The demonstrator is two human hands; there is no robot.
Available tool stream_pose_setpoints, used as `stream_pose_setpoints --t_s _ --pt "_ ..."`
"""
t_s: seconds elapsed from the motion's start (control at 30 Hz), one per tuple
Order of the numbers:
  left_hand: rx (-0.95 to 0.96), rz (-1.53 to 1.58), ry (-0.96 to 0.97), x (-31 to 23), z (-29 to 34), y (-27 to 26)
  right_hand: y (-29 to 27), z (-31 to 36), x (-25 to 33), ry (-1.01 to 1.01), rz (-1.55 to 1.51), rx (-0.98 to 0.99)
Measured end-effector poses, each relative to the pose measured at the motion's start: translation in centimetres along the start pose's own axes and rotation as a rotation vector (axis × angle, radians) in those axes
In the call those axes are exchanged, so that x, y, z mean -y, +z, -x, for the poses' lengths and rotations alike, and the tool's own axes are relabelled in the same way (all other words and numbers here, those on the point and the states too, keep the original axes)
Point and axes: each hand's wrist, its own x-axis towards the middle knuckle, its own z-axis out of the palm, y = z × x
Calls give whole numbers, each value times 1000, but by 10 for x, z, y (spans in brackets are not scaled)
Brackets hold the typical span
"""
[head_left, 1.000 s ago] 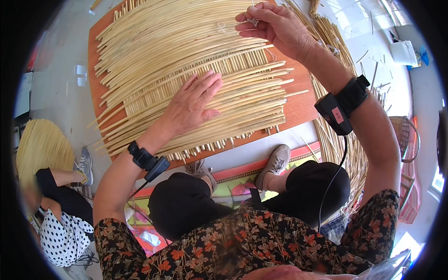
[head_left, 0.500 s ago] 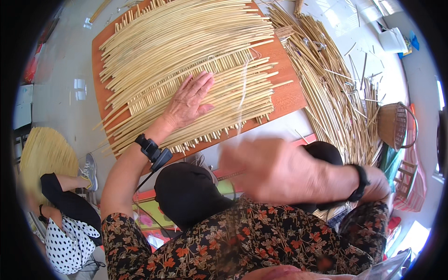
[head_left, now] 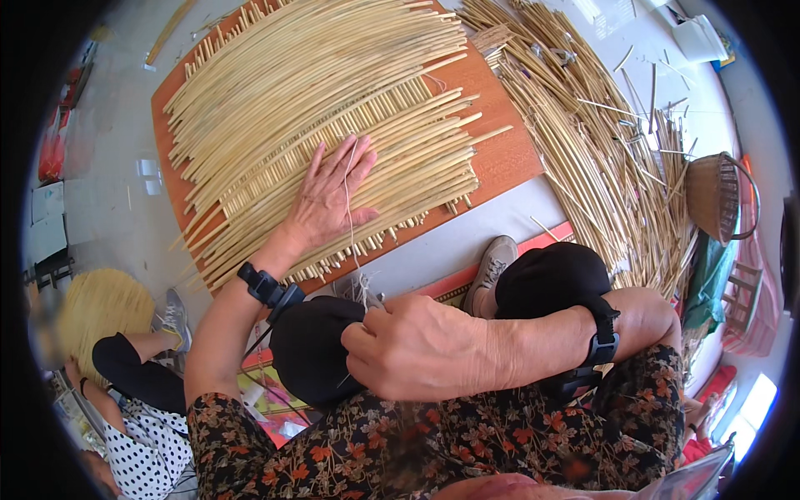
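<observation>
My left hand (head_left: 329, 193) lies flat with its fingers spread on the near band of pale straw-like stalks (head_left: 425, 137). These stalks lie side by side over a crosswise layer (head_left: 312, 140), which shows through a gap beyond my fingertips. A thin white thread (head_left: 352, 225) runs over my left hand's fingers and down off the near edge of the stalks. Over my lap, my right hand (head_left: 417, 346) is closed in a pinch on the thread, where a loose tangle of it hangs. A thin needle-like sliver shows below that hand; whether it is held cannot be made out.
The stalks rest on a reddish-brown board (head_left: 508, 158). Loose stalks (head_left: 575, 142) are heaped on the floor to the right, near a wicker basket (head_left: 712, 198). At left, another person (head_left: 146, 442) sits by a round pale woven piece (head_left: 108, 304). My knees are close to the board.
My right hand has moved left and lower, and its blur is gone. The thread now crosses my left hand instead of stretching up to its right. The left hand stays on the stalks.
</observation>
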Motion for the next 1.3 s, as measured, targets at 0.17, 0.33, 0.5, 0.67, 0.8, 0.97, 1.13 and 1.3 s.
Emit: stream_pose_setpoints --t_s 0.17,0.33,0.5,0.67,0.8,0.97,1.13,1.3 --pt "2 6 -25 -3 -3 1 -3 6 -4 7 -39 33" --pt "29 99 -17 0 -9 -2 -16 -4 -9 7 -75 87" --pt "-55 72 -38 8 3 14 -27 -8 -14 2 -97 102" --pt "-49 37 -46 2 11 12 -27 -12 -8 23 -96 168" --pt "-93 82 -36 1 8 12 -21 -11 -7 36 -88 144" --pt "-109 40 -20 1 2 17 -19 -11 -5 55 -84 184" --pt "-77 88 -25 0 -3 14 -14 -11 -8 4 -79 118" --pt "-65 59 -18 -5 -6 5 -7 -1 -6 43 -92 101"
